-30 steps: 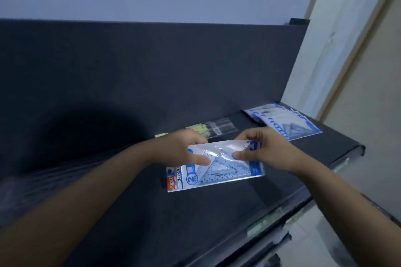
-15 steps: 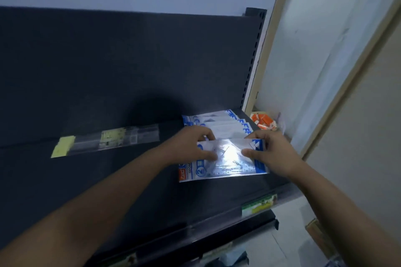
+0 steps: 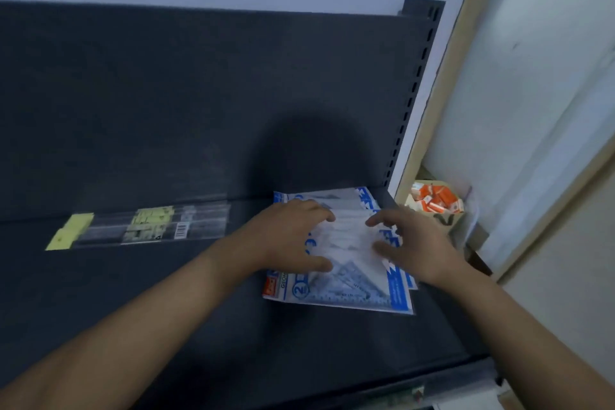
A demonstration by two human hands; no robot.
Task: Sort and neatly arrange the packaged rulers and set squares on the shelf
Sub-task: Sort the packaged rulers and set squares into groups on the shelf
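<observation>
laying the set-square pack (image 3: 349, 289) on the stack (image 3: 332, 195) beneath both grips — pinched a moment ago, it now rests there. left grip (image 3: 293, 236) and right grip (image 3: 416, 243) lie spread, fingers pressing flat, clasping nothing — edges look unaligned.

A stack of set-square packs (image 3: 349, 289) lies fanned at the right end of the dark shelf (image 3: 166, 309), running from the back edge toward the front, the top pack nearest the front. The left grip (image 3: 289, 240), a bare hand, rests on the left side of the stack with fingers spread and the thumb pressing the top pack. The right grip (image 3: 412, 246) is spread over the stack's right side, fingertips at the plastic. Clear ruler packs (image 3: 149, 226) with a yellow header lie along the back edge, well left of the stack. Past the shelf's right end sits a box of orange packets (image 3: 436, 201).
</observation>
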